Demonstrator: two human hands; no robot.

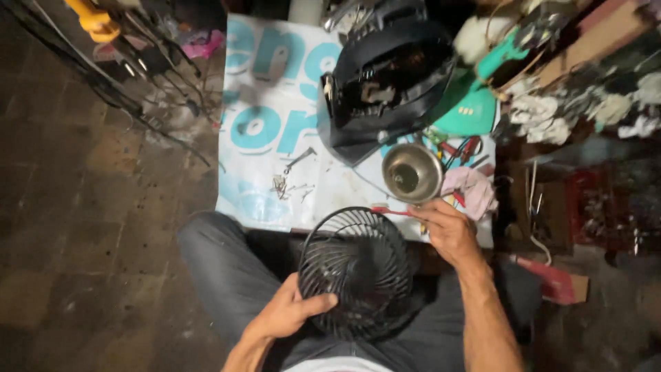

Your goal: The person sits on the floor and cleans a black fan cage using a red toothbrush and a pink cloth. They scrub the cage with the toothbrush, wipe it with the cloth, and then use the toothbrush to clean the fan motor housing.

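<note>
Near the left edge of the printed white-and-teal sheet (261,103) lies a scatter of small screws (289,184). Below the sheet's near edge, over the person's lap, the left hand (289,311) grips the rim of a black round fan grille (358,270), thumb curled across its front ribs. At the sheet's far edge sits a black fan housing (385,83). Toward the near right corner stands a small steel bowl (412,173). Just below it, the right hand (451,231) pinches a red-handled tool (389,211), fingers closed around it.
</note>
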